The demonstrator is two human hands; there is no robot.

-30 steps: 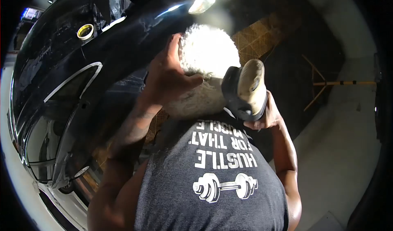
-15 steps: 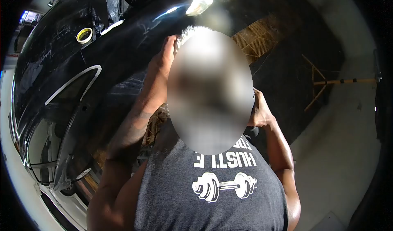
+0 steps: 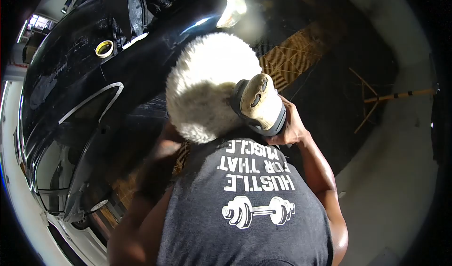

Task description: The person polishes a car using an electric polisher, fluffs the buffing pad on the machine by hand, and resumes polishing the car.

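A round, fluffy white pad point(image 3: 212, 87) is held up in front of my chest. Against its right side is the worn beige and black head of a polisher point(image 3: 261, 103). My right hand point(image 3: 293, 124) is closed around the polisher's dark body, on the far right of it. Low at the pad's left edge, my left hand point(image 3: 170, 138) is in shadow and partly behind the pad; its fingers are hidden, so whether it touches the pad cannot be made out.
A glossy black car body point(image 3: 155, 54) fills the left side, with white tape lines and a yellow-and-white tape roll point(image 3: 104, 49) on it. A bright lamp point(image 3: 231, 8) is at the top. Patterned floor tiles point(image 3: 294, 58) and a yellow stand point(image 3: 400, 95) are to the right.
My left hand has left the pad's upper left edge and moved down beside it. The pad and polisher have shifted left, and the pad's face shows more fully.
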